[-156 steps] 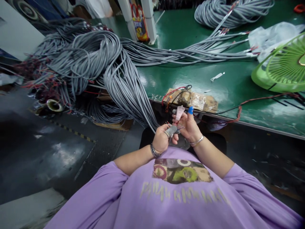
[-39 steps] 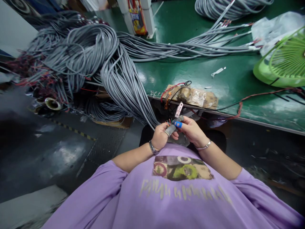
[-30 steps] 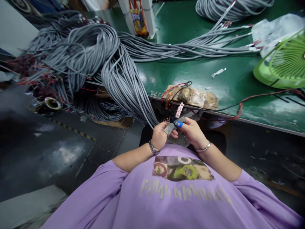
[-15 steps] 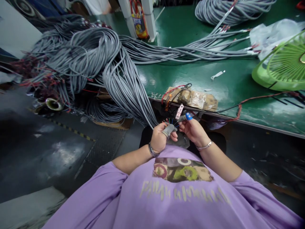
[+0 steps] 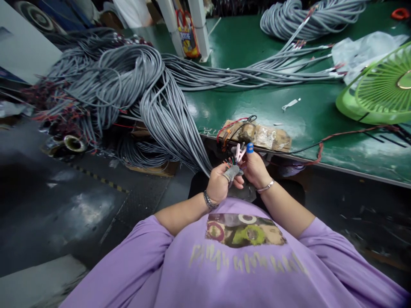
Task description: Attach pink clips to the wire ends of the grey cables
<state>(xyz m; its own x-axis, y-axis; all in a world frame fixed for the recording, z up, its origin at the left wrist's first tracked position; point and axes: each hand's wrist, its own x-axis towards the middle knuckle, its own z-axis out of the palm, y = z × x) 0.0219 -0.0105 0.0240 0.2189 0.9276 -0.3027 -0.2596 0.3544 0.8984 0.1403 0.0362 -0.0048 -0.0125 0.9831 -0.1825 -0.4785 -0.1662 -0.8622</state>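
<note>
My left hand [image 5: 218, 185] is closed round the end of a grey cable [image 5: 205, 164], a grey cot on one finger. Thin coloured wires [image 5: 229, 162] fan out of that cable end. Touching it on the right, my right hand [image 5: 255, 168] is closed too, a blue cot on its raised fingertip, and pinches a small pink clip [image 5: 239, 152] right at the wire ends. Both hands hover just below the front edge of the green table [image 5: 308, 115].
A big heap of grey cables [image 5: 128, 85] spills off the table's left end toward the floor. A taped cardboard block with red and black leads [image 5: 257, 133] sits at the table edge. A green fan [image 5: 379, 87] lies at the right, plastic bags behind it.
My right hand has moved back against the left hand and up to the pink clip, which it now pinches. The left hand keeps its grip on the cable end.
</note>
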